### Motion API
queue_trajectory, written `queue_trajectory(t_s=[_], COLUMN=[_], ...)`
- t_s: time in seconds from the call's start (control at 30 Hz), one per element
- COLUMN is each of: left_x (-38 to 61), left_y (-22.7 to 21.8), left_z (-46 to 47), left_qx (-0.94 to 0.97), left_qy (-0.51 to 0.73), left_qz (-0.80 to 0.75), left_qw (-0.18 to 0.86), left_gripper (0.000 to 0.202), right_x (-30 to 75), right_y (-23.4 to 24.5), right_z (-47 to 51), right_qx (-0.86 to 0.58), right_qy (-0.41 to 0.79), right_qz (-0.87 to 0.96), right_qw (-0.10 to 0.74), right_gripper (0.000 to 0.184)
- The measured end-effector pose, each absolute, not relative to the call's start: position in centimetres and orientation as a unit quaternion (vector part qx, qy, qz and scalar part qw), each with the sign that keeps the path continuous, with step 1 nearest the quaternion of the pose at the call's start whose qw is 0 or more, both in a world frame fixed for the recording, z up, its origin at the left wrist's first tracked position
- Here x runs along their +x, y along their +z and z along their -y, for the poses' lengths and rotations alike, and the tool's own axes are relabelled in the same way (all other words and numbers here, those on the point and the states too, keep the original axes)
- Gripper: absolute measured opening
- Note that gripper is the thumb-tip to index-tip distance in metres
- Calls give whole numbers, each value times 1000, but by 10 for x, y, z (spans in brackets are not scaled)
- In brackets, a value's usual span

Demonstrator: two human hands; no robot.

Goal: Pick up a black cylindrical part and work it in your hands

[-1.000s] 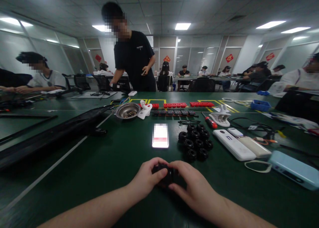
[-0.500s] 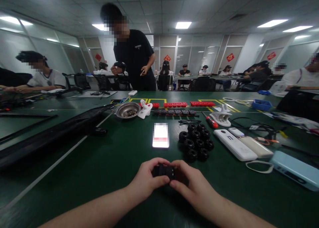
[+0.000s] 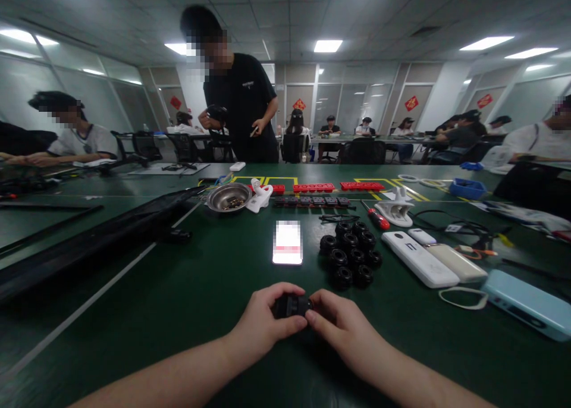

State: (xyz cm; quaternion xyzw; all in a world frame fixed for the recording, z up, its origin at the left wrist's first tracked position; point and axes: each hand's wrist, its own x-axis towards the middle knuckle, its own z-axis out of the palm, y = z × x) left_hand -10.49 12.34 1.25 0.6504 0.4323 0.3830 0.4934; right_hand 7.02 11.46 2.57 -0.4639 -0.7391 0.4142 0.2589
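Note:
Low in the middle of the view, a small black part (image 3: 292, 306) is held just above the green table, its exact kind unclear. My left hand (image 3: 263, 316) curls its thumb and fingers around the left side. The fingertips of my right hand (image 3: 343, 319) pinch the right end. Beyond my right hand lies a cluster of several black toy wheels (image 3: 350, 250). A lit phone (image 3: 288, 241) lies flat straight ahead of both hands.
Ahead are a metal bowl (image 3: 228, 198) with small metal pieces, red plastic pieces (image 3: 313, 187), a black row of parts (image 3: 312, 201) and a screwdriver (image 3: 379, 218). Power banks (image 3: 419, 258) and a light-blue box (image 3: 529, 301) stand right. A long black bag (image 3: 102, 235) lies left. A person (image 3: 241, 99) stands opposite.
The black part has turned slightly between my hands. My right fingers have shifted and now pinch closer at its right end; the left hand has barely moved.

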Motion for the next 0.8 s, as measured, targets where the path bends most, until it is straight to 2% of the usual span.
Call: queue_trajectory(t_s=[0.07, 0.2, 0.27, 0.37, 0.43, 0.5, 0.57, 0.67, 0.73, 0.8], left_x=[-105, -106, -107, -107, -107, -106, -106, -106, -106, -106], left_y=[11, 12, 15, 17, 17, 15, 12, 12, 14, 17], left_z=[-126, -127, -124, -120, -120, -123, -126, -128, -126, -122], left_qx=[649, 639, 641, 654, 662, 664, 659, 646, 642, 643], left_qy=[367, 374, 385, 393, 387, 375, 369, 376, 388, 399], left_qz=[-424, -415, -422, -436, -436, -430, -422, -425, -437, -446], left_qw=[514, 529, 513, 477, 472, 483, 501, 511, 497, 478], left_gripper=[38, 40, 41, 40, 40, 40, 39, 38, 37, 36], right_x=[71, 72, 72, 70, 68, 68, 70, 72, 72, 71], right_y=[27, 31, 32, 30, 29, 29, 30, 31, 30, 28], right_z=[-112, -106, -106, -110, -113, -114, -112, -108, -108, -110], right_qx=[-463, -442, -455, -458, -454, -460, -461, -453, -462, -468], right_qy=[352, 263, 297, 415, 473, 462, 383, 279, 295, 359], right_qz=[770, 806, 785, 733, 707, 715, 759, 804, 791, 760], right_qw=[265, 294, 297, 285, 265, 252, 255, 267, 272, 273], right_gripper=[21, 40, 38, 26, 29, 24, 20, 41, 41, 30])
